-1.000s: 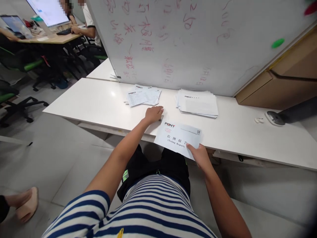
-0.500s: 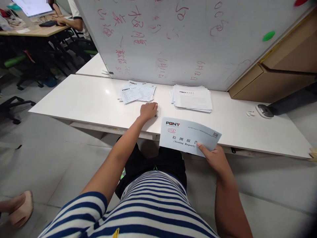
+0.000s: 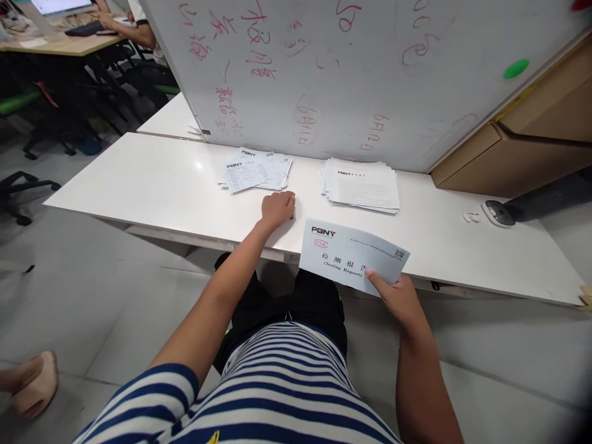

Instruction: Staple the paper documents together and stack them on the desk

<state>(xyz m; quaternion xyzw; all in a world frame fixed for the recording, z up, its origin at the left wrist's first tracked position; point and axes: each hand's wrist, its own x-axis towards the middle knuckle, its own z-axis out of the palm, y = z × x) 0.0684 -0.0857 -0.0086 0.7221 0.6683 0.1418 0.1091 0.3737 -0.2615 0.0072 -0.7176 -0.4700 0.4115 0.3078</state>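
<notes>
My right hand (image 3: 398, 295) grips the lower right edge of a pale blue testing report (image 3: 342, 250), thumb on top, and holds it tilted over the table's front edge. My left hand (image 3: 277, 208) rests on the white tabletop with its fingers curled. A small dark bit of something shows under its right side, too covered to name. Just beyond that hand lies a loose, fanned pile of papers (image 3: 259, 171) headed PONY. Right of it, a neater stack of papers (image 3: 363, 187) sits near the whiteboard's foot.
The whiteboard (image 3: 287, 80) with red writing stands along the back of the table (image 3: 139, 191). Brown cardboard boxes (image 3: 504, 157), a computer mouse (image 3: 498, 213) and a small white hook-like piece (image 3: 472, 217) are at the right. Another person's foot (image 3: 34, 385) is at lower left; people sit at a far desk.
The view has shifted slightly. The report in my right hand has tipped a little, its right end moving left. My left hand stays in the same spot on the table.
</notes>
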